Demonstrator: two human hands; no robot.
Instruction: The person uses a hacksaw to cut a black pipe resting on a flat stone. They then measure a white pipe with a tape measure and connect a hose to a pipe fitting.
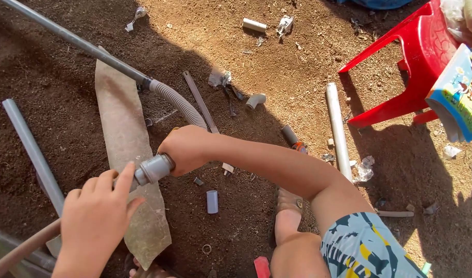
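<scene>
My right hand (187,148) is closed around the near end of a grey corrugated hose (180,104), right at a grey pipe coupling (153,169). The hose curves up to a long grey pipe (71,40) that runs toward the top left. My left hand (98,216) grips the other side of the coupling, index finger stretched along it, with a brownish pipe (19,251) coming out below the hand toward the bottom left. Both hands work above a flat grey slab (123,134) lying on the brown soil.
A loose grey pipe (32,152) lies at the left and a white pipe (337,128) at the right. A red plastic chair (414,67) stands top right. Small pipe offcuts (212,201), an elbow fitting (255,100) and scraps litter the ground. My bare knee (298,252) is at the bottom.
</scene>
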